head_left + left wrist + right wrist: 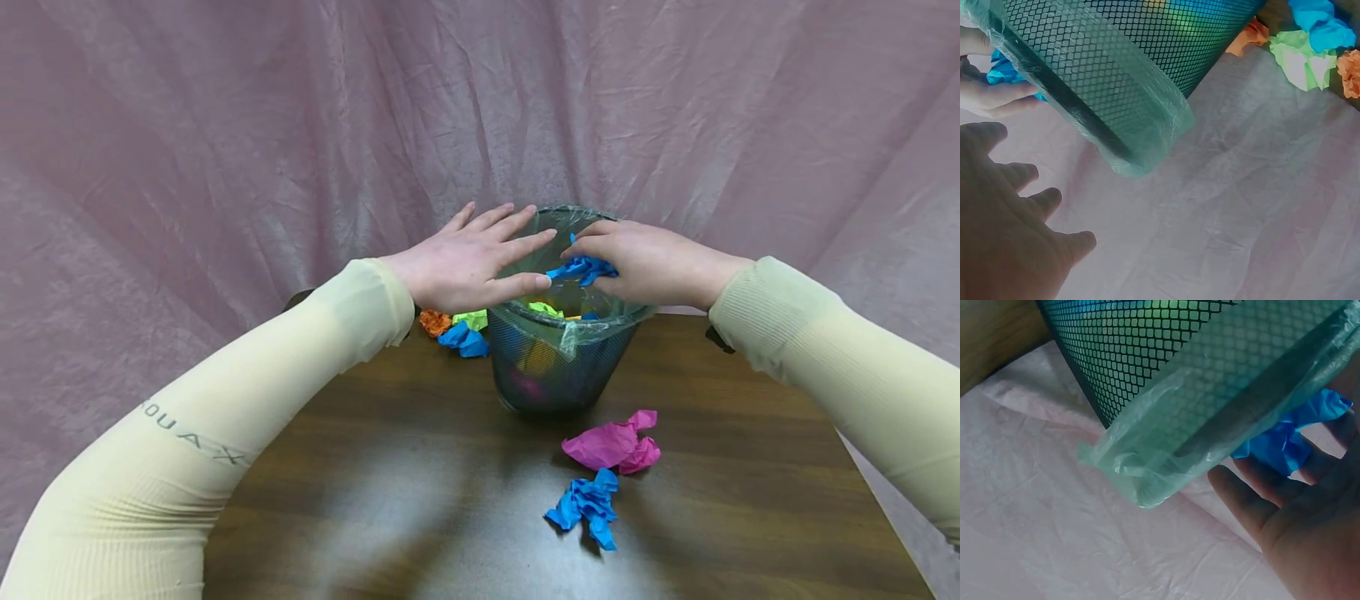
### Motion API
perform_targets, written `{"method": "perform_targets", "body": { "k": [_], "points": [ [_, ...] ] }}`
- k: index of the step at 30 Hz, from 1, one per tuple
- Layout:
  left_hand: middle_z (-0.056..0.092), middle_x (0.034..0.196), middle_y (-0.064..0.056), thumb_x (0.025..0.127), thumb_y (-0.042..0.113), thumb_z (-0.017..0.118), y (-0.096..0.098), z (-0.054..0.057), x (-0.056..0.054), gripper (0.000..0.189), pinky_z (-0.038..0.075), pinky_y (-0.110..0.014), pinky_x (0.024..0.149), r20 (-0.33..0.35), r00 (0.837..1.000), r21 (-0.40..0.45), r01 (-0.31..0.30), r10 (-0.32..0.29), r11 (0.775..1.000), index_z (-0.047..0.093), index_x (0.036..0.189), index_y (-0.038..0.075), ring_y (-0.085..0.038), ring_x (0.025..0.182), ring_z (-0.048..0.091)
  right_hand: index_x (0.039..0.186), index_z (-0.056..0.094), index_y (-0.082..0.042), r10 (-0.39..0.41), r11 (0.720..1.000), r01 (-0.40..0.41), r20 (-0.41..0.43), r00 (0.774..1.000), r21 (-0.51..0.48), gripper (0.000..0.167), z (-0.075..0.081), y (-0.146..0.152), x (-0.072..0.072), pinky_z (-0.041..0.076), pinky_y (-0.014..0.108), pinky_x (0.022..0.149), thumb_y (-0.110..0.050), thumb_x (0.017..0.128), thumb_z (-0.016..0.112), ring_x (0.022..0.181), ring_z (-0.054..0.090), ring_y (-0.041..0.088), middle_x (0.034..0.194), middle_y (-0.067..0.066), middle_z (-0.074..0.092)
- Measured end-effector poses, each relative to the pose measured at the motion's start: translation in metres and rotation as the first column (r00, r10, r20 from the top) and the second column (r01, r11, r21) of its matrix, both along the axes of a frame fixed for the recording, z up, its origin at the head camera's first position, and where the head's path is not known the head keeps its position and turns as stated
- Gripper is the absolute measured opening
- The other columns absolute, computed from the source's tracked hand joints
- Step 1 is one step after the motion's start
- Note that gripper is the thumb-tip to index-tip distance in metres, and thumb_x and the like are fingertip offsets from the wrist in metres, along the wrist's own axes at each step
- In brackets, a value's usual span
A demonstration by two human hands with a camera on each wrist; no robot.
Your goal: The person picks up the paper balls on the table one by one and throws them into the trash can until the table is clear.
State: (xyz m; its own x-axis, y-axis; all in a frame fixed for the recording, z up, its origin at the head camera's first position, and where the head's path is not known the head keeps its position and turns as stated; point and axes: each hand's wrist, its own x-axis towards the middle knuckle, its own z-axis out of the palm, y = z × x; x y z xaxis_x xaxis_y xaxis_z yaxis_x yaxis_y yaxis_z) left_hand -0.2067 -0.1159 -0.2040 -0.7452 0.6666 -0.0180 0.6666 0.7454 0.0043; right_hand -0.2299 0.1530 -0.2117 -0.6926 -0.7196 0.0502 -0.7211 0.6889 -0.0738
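My right hand (663,260) holds a crumpled piece of blue paper (588,268) above the mouth of a dark mesh wastebasket (573,379). In the right wrist view, its fingers bend around the blue paper (1285,447) beside the rim. On the other side, my left hand (468,262) is spread over the basket's left rim, palm down, fingers straight. Its thumb tip appears close to the blue paper; whether they touch, I cannot tell. A thin green plastic liner (570,337) folds over the rim. Inside lies yellow-green crumpled paper (545,309) with other colours showing through the mesh.
Crumpled pink paper (611,446) and another blue one (588,504) lie on the brown wooden table (360,500) in front of the basket. Left of it sit orange (435,322), light green (471,319) and blue (465,340) papers. Behind hangs a pink curtain (420,108).
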Motion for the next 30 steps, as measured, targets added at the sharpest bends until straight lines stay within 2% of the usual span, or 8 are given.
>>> {"method": "perform_targets", "body": {
  "k": [9, 13, 19, 30],
  "points": [
    [-0.002, 0.171, 0.006, 0.097, 0.079, 0.020, 0.0017, -0.0005, 0.0007, 0.077, -0.007, -0.055, 0.122, 0.028, 1.000, 0.009, -0.002, 0.002, 1.000, 0.011, 0.164, 0.042, -0.021, 0.157, -0.004, 0.133, 0.066, -0.011, -0.002, 1.000, 0.002, -0.015, 1.000, 0.010, 0.039, 0.0016, 0.0000, -0.0002, 0.051, 0.052, 0.097, -0.017, 0.096, 0.074, 0.113, 0.062, 0.029, 0.129, 0.009, 0.062],
    [-0.002, 0.171, 0.006, 0.097, 0.079, 0.020, 0.0023, -0.0015, 0.0013, 0.077, -0.007, -0.055, 0.122, 0.039, 0.999, 0.013, -0.002, 0.001, 1.000, 0.011, 0.164, 0.042, -0.021, 0.157, -0.004, 0.140, 0.061, -0.010, -0.030, 0.999, 0.030, 0.005, 1.000, 0.036, 0.048, 0.0017, -0.0012, -0.0013, 0.048, 0.055, 0.102, -0.020, 0.094, 0.075, 0.122, 0.058, 0.034, 0.136, 0.012, 0.059],
    [-0.001, 0.172, 0.005, 0.097, 0.079, 0.021, 0.0019, -0.0032, 0.0011, 0.077, -0.006, -0.055, 0.122, 0.038, 0.999, 0.013, -0.004, 0.003, 1.000, 0.011, 0.164, 0.041, -0.021, 0.157, -0.005, 0.150, 0.051, -0.012, -0.092, 0.993, 0.088, 0.055, 0.994, 0.081, 0.063, 0.0026, -0.0010, -0.0013, 0.037, 0.060, 0.111, -0.029, 0.095, 0.076, 0.139, 0.044, 0.038, 0.150, 0.013, 0.049],
    [-0.001, 0.171, 0.005, 0.097, 0.079, 0.022, -0.0003, -0.0048, 0.0002, 0.077, -0.006, -0.055, 0.122, 0.039, 0.999, 0.010, -0.008, 0.007, 1.000, 0.011, 0.164, 0.042, -0.022, 0.157, -0.004, 0.151, 0.049, -0.012, -0.100, 0.993, 0.096, 0.058, 0.993, 0.068, 0.062, 0.0036, 0.0008, 0.0013, 0.033, 0.061, 0.113, -0.026, 0.096, 0.073, 0.141, 0.041, 0.040, 0.151, 0.014, 0.048]
  ]
}}
